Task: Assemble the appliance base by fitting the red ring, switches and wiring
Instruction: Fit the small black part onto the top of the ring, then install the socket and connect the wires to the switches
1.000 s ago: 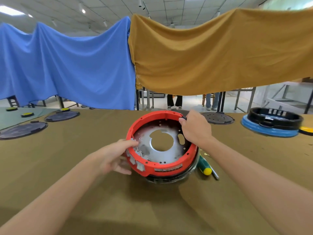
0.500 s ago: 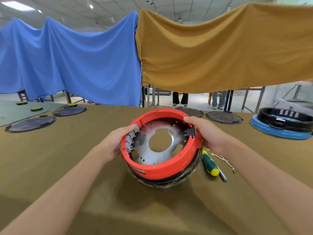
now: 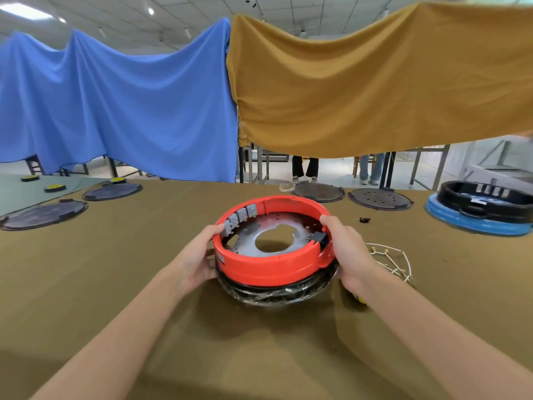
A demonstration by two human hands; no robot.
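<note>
Two hands on the red ring [image 3: 271, 265] — left hand [image 3: 199, 259] curled round its left wall, right hand [image 3: 347, 255] gripping the right wall beside a black switch [image 3: 317, 237]. Ring seated on a black base [image 3: 277, 294], mid-table. Grey switches [image 3: 240, 217] along far-left inner wall. White wiring [image 3: 395, 261] lying just right; dark discs [image 3: 380, 198] beyond.

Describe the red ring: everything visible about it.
The red ring looks like glossy moulded plastic, a wide circular band sitting level on a black, film-wrapped base on the olive-covered table. Three grey switches line its far-left inner wall; a black switch sits inside its right wall. A perforated metal plate shows within. The left hand and right hand grip opposite sides.
</note>
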